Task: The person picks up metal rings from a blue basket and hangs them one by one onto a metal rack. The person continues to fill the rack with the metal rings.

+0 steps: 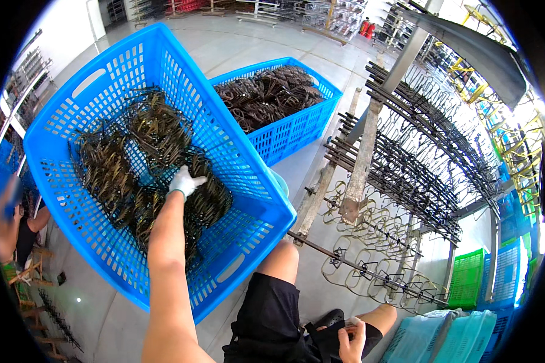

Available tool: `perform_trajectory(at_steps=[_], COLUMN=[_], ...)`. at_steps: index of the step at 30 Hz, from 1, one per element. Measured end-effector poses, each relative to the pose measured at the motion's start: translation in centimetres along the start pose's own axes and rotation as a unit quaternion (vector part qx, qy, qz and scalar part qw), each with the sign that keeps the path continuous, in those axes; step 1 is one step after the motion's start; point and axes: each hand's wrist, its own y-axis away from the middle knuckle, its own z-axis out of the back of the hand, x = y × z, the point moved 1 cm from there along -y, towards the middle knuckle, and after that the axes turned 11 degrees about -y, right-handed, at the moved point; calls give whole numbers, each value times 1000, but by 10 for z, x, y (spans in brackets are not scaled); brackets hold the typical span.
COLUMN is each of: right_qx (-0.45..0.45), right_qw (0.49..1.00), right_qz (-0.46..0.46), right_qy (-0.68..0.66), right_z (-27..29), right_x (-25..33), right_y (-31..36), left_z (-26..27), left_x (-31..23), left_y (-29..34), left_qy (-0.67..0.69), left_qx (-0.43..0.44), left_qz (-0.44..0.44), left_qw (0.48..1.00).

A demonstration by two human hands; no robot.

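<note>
My left hand (186,183), in a white glove, reaches down into a large blue plastic basket (236,175). Its thumb stands apart from the other fingers, and no piece shows clearly in its grasp. Under and around it lie heaps of dark, thin bent-wire pieces (109,175), some with a yellowish sheen, with a gap at the middle baring the lattice floor. Low in the view, my right hand (352,342) rests by my knee with its fingers curled in. Whatever those fingers may hold is too small to make out.
Behind stands a second blue basket (297,130) filled with dark wire pieces. To the right, a metal rack (363,157) carries rods with many wire loops (369,266) jutting out. Green (466,278) and teal crates (466,339) sit at lower right. Another person's arm (39,219) shows at far left.
</note>
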Motion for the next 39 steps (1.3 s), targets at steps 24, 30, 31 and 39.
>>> perform_trajectory(at_steps=[24, 30, 31, 39], right_qx=[311, 188, 204, 293], right_qw=[928, 943, 946, 913], right_qz=[173, 239, 204, 243], right_qy=[-110, -137, -151, -146], right_z=[-203, -218, -202, -76], right_x=[77, 90, 87, 60], right_y=[-77, -87, -87, -55], left_z=[76, 44, 44, 10], left_x=[-41, -108, -117, -117], left_y=[186, 291, 308, 357], left_qy=[690, 794, 817, 734], left_qx=[228, 109, 153, 379], left_qz=[-112, -89, -138, -180], left_qw=[678, 591, 539, 534])
